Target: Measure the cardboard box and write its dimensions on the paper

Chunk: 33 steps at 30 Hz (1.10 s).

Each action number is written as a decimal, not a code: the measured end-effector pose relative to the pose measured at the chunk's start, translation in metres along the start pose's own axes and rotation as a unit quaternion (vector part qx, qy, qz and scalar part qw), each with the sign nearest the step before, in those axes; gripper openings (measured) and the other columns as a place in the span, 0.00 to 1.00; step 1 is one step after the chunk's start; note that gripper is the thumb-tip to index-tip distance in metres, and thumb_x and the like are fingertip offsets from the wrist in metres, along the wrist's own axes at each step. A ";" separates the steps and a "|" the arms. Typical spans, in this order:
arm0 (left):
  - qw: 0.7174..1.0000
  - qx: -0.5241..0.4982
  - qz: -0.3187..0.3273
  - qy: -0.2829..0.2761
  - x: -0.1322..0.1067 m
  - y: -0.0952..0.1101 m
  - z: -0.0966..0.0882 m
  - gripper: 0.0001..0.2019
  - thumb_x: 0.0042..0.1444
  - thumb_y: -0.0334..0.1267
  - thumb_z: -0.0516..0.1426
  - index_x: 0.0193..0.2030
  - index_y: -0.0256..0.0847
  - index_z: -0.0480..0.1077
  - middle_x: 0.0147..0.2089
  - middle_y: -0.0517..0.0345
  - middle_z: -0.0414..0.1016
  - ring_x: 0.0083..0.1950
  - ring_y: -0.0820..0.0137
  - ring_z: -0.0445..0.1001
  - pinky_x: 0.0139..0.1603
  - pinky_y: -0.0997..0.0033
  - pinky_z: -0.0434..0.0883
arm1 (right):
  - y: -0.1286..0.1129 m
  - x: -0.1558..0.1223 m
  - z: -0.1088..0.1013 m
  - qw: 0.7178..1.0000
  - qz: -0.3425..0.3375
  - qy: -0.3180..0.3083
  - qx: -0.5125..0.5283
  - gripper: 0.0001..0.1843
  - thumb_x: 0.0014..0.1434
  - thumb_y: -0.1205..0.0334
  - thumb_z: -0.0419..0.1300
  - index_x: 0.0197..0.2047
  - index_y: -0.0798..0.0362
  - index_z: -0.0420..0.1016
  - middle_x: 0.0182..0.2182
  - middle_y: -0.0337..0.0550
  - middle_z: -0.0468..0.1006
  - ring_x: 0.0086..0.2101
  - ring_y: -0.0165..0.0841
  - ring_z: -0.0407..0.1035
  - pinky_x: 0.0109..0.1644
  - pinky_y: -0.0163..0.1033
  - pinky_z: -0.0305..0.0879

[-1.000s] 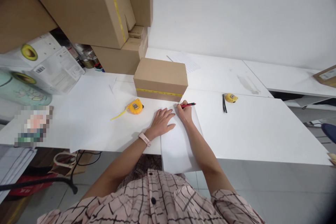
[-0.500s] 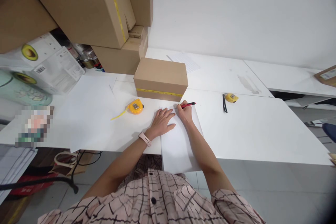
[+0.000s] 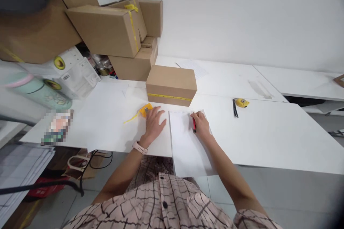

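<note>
My left hand (image 3: 154,123) is over the table at the near edge of an orange tape measure (image 3: 145,109), covering part of it. Its fingers are apart, and whether they touch the case I cannot tell. A short length of yellow blade sticks out of that tape measure to the left. My right hand (image 3: 202,125) is closed around a red and black pen (image 3: 194,124), resting on the white paper (image 3: 185,146). This paper hangs a little over the table's front edge. Just behind both hands is a closed cardboard box (image 3: 170,84) with a yellow measuring strip along its front.
Another yellow tape measure (image 3: 242,103) with a black strap lies to the right. Stacked cardboard boxes (image 3: 104,30) fill the back left. A mint-green bottle (image 3: 40,91) lies by a white avocado-printed carton (image 3: 77,78). White sheets (image 3: 99,114) cover the table's left part.
My left hand has left the paper and moved left to the orange tape measure. My right hand has shifted right and nearer me, the pen now pointing toward me. The view has swung slightly.
</note>
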State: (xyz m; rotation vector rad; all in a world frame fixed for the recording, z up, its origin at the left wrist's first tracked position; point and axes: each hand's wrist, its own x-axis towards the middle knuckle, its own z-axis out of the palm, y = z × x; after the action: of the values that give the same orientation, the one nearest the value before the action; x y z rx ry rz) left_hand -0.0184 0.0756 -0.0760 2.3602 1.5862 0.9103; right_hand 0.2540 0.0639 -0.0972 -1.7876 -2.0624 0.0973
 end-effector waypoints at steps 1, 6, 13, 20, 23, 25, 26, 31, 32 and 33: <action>0.999 0.012 -0.039 0.030 -0.001 -0.012 -0.008 0.20 0.59 0.35 0.60 0.59 0.40 0.68 0.68 0.42 0.65 0.71 0.49 0.59 0.71 0.45 0.56 | 0.000 -0.003 0.000 0.999 -0.003 -0.018 -0.037 0.16 0.61 0.74 0.51 0.48 0.50 0.73 0.43 0.50 0.71 0.43 0.41 0.65 0.39 0.39 0.58; 0.987 -0.017 -0.157 0.029 0.004 -0.064 -0.023 0.35 0.49 0.34 0.67 0.64 0.39 0.62 0.66 0.36 0.65 0.68 0.43 0.61 0.67 0.44 0.60 | -0.008 -0.005 0.003 0.994 -0.009 -0.049 -0.098 0.22 0.60 0.79 0.50 0.52 0.52 0.75 0.42 0.53 0.74 0.43 0.44 0.66 0.45 0.43 0.60; 0.938 -0.290 -0.167 -0.090 0.008 -0.037 -0.034 0.32 0.54 0.47 0.65 0.63 0.44 0.60 0.50 0.49 0.74 0.46 0.61 0.74 0.48 0.60 0.69 | -0.064 0.006 -0.023 0.967 0.024 -0.005 0.254 0.17 0.68 0.62 0.49 0.52 0.51 0.77 0.45 0.50 0.79 0.47 0.42 0.71 0.51 0.47 0.67; 0.865 -0.446 -0.091 -0.210 0.020 0.014 -0.062 0.26 0.61 0.50 0.60 0.61 0.43 0.60 0.40 0.56 0.75 0.39 0.67 0.73 0.43 0.65 0.68 | -0.106 0.024 -0.050 0.792 0.117 -0.128 0.585 0.26 0.58 0.37 0.63 0.45 0.51 0.81 0.44 0.45 0.81 0.44 0.37 0.74 0.53 0.46 0.70; 0.848 -0.474 -0.098 -0.215 0.038 0.015 -0.077 0.28 0.58 0.51 0.62 0.60 0.43 0.62 0.41 0.55 0.77 0.39 0.66 0.75 0.43 0.64 0.68 | -0.096 0.040 -0.060 0.778 0.120 -0.111 0.607 0.24 0.51 0.38 0.70 0.39 0.51 0.81 0.38 0.43 0.81 0.37 0.34 0.72 0.46 0.42 0.70; 0.834 -0.504 -0.106 -0.197 0.057 0.010 -0.089 0.28 0.55 0.50 0.64 0.59 0.43 0.63 0.44 0.53 0.78 0.41 0.65 0.77 0.43 0.65 0.69 | -0.079 0.061 -0.072 0.769 0.117 -0.062 0.626 0.23 0.46 0.41 0.73 0.35 0.51 0.79 0.34 0.40 0.79 0.33 0.31 0.69 0.40 0.39 0.68; 0.827 -0.521 -0.110 -0.180 0.069 0.004 -0.096 0.28 0.54 0.49 0.66 0.58 0.43 0.65 0.47 0.52 0.78 0.44 0.64 0.78 0.43 0.65 0.69 | -0.068 0.075 -0.079 0.764 0.116 -0.030 0.634 0.23 0.44 0.43 0.75 0.34 0.51 0.79 0.32 0.39 0.77 0.32 0.30 0.68 0.38 0.37 0.67; 0.799 -0.581 -0.150 -0.043 0.142 -0.045 -0.126 0.22 0.50 0.44 0.70 0.48 0.40 0.71 0.47 0.51 0.79 0.42 0.66 0.78 0.35 0.71 0.70 | -0.005 0.156 -0.111 0.734 0.134 0.103 0.658 0.19 0.43 0.52 0.77 0.32 0.51 0.76 0.26 0.35 0.72 0.25 0.25 0.61 0.29 0.32 0.63; 0.787 -0.591 -0.174 -0.018 0.156 -0.057 -0.129 0.20 0.50 0.44 0.70 0.46 0.40 0.72 0.44 0.52 0.79 0.39 0.68 0.78 0.33 0.72 0.69 | 0.004 0.168 -0.113 0.733 0.151 0.115 0.653 0.18 0.44 0.54 0.76 0.32 0.51 0.75 0.24 0.34 0.70 0.25 0.24 0.60 0.28 0.31 0.62; 0.772 -0.603 -0.204 0.007 0.168 -0.068 -0.131 0.20 0.52 0.45 0.70 0.46 0.39 0.72 0.42 0.52 0.78 0.37 0.68 0.77 0.33 0.72 0.70 | 0.012 0.178 -0.112 0.733 0.169 0.124 0.647 0.17 0.45 0.56 0.76 0.31 0.52 0.74 0.23 0.33 0.69 0.24 0.24 0.60 0.27 0.31 0.61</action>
State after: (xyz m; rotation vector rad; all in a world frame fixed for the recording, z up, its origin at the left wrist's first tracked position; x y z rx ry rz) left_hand -0.1029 0.2267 0.0659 1.0487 0.8984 1.2638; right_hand 0.2865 0.2140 0.0473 -1.0625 -0.8771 1.0426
